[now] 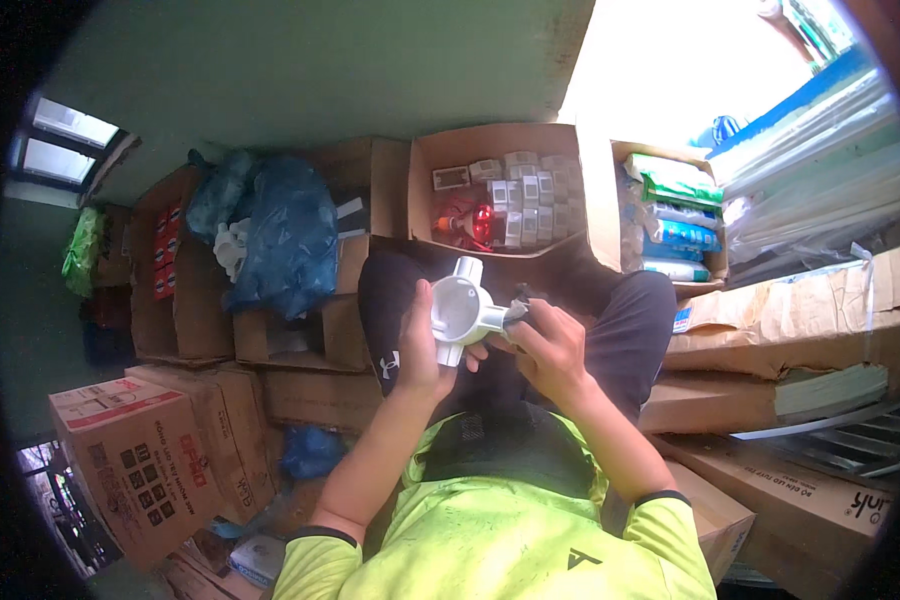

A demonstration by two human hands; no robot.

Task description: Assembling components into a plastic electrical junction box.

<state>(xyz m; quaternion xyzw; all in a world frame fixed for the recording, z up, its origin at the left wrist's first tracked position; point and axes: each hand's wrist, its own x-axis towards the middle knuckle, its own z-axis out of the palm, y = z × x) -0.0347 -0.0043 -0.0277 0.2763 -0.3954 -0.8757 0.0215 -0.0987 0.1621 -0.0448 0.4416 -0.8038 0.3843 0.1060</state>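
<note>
A white round plastic conduit junction box (457, 309) with short pipe outlets is held above my lap, its hollow side facing up. My left hand (422, 345) is closed around its left side, thumb along the rim. At the right outlet, my right hand (553, 345) pinches a crumpled grey rag (518, 308) and presses it against the outlet. Some fingertips show under the box. The rest of the right fingers are partly hidden behind the hand.
Ahead stands an open carton (425, 190) of small white boxes and a red bulb. A blue plastic bag (290, 230) lies over cartons on the left, white fittings (232, 248) beside it. Right are a carton of packets (685, 215) and long boxes (800, 310). Stacked cartons (140, 450) stand lower left.
</note>
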